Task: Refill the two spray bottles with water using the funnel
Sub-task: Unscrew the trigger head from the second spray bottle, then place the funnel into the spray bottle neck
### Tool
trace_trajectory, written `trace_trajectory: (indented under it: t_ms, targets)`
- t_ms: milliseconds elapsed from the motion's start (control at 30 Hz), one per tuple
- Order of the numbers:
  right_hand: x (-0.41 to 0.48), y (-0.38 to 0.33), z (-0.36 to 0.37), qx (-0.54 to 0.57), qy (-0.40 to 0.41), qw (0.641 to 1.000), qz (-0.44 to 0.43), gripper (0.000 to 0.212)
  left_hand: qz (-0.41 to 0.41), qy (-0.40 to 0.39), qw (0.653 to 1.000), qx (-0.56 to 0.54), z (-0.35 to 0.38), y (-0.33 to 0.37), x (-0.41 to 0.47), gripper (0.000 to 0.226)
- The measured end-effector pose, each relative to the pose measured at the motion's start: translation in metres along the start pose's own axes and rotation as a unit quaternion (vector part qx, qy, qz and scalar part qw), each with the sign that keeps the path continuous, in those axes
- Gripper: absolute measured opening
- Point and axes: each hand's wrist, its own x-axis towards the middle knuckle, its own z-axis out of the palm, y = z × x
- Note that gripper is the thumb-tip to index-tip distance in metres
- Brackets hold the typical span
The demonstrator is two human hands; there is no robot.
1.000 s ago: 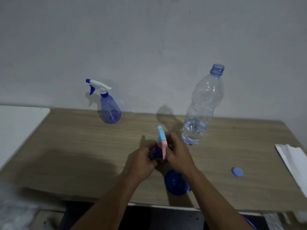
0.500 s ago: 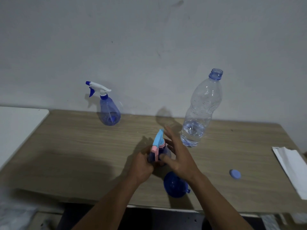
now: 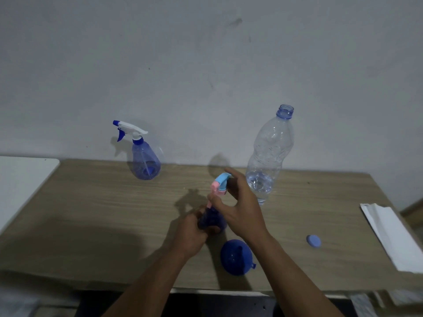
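My left hand [image 3: 191, 232] grips the dark blue body of a small spray bottle [image 3: 211, 219] standing at the table's middle. My right hand [image 3: 240, 207] wraps its fingers around that bottle's pink and light-blue spray head [image 3: 220, 184]. A blue funnel [image 3: 237, 257] lies mouth-down on the table just in front of my hands. A second blue spray bottle [image 3: 145, 160] with a white trigger head stands by the wall at the back left. A clear water bottle [image 3: 267, 156], uncapped and holding a little water, stands behind my right hand.
The water bottle's blue cap [image 3: 313, 241] lies on the wooden table [image 3: 91, 213] to the right. A white folded paper [image 3: 393, 234] rests near the right edge. A white surface [image 3: 20, 179] adjoins the table on the left. The wall is close behind.
The spray head has turned from pointing upright to tilting back and right. My right hand has reset its fingers on the head; my left hand kept its hold on the bottle body.
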Motion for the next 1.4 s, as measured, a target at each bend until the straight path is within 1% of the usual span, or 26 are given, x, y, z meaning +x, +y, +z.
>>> trace_trajectory:
  t_ms: [67,167,233,333,400,433,500,533,600,733,833,933,1033,1067,1133,1200,1233,1333,1400]
  targets:
    - [0.003,-0.013,-0.005,0.002,0.012,1.000,-0.011,0.057,-0.004,-0.001,1.000,0.000,0.001,0.000,0.001,0.041]
    - [0.007,-0.034,-0.013,0.008,0.039,0.999,-0.028,0.057,-0.002,-0.008,1.000,0.004,0.000,0.004,-0.001,0.047]
    - [0.010,-0.049,-0.021,0.014,0.060,0.997,-0.041,0.057,0.010,-0.017,1.000,0.013,-0.001,0.006,-0.003,0.045]
    - [0.014,-0.063,-0.034,-0.014,0.090,0.994,-0.063,0.057,0.024,-0.017,0.999,0.036,-0.002,0.005,-0.003,0.049]
    - [0.014,-0.058,-0.043,-0.035,0.099,0.993,-0.052,0.057,0.018,-0.009,0.999,0.046,-0.001,-0.003,0.001,0.047]
    - [0.013,-0.052,-0.047,-0.055,0.091,0.994,-0.034,0.058,0.021,-0.003,0.999,0.046,-0.001,-0.006,0.002,0.045]
    - [0.009,-0.035,-0.053,-0.129,0.051,0.990,0.003,0.059,0.029,0.003,0.999,0.039,-0.001,-0.014,0.004,0.046]
    - [0.005,-0.024,-0.055,-0.164,0.028,0.986,0.020,0.056,0.034,0.003,0.999,0.039,-0.001,-0.016,0.004,0.047]
    - [-0.004,-0.001,-0.057,-0.214,-0.012,0.976,0.044,0.043,0.040,0.006,0.998,0.043,0.000,-0.015,0.003,0.049]
    - [-0.019,0.057,-0.057,-0.311,-0.070,0.939,0.128,0.046,0.050,0.006,0.999,0.014,0.005,-0.017,0.006,0.053]
    - [-0.025,0.086,-0.057,-0.343,-0.105,0.915,0.186,0.047,0.048,0.007,0.999,0.020,0.006,-0.022,0.008,0.057]
    - [-0.031,0.096,-0.058,-0.360,-0.117,0.908,0.181,0.048,0.045,0.014,0.998,0.037,0.005,-0.028,0.013,0.058]
    - [-0.038,0.093,-0.057,-0.353,-0.120,0.913,0.168,0.047,0.042,0.015,0.995,0.086,0.002,-0.036,0.017,0.055]
    - [-0.041,0.089,-0.057,-0.352,-0.113,0.916,0.155,0.048,0.036,0.013,0.995,0.097,0.002,-0.036,0.017,0.056]
    - [-0.050,0.078,-0.056,-0.346,-0.104,0.927,0.099,0.047,0.035,0.018,0.993,0.114,0.002,-0.035,0.017,0.061]
    - [-0.059,0.068,-0.057,-0.324,-0.139,0.935,0.045,0.054,0.038,0.022,0.993,0.107,0.003,-0.032,0.016,0.063]
    - [-0.062,0.066,-0.057,-0.312,-0.168,0.935,0.038,0.059,0.040,0.023,0.994,0.102,0.004,-0.031,0.015,0.063]
    - [-0.066,0.061,-0.052,-0.311,-0.238,0.917,0.070,0.070,0.045,0.023,0.995,0.090,0.007,-0.029,0.013,0.059]
    - [-0.065,0.068,-0.045,-0.325,-0.261,0.903,0.102,0.078,0.044,0.024,0.995,0.090,0.008,-0.028,0.012,0.058]
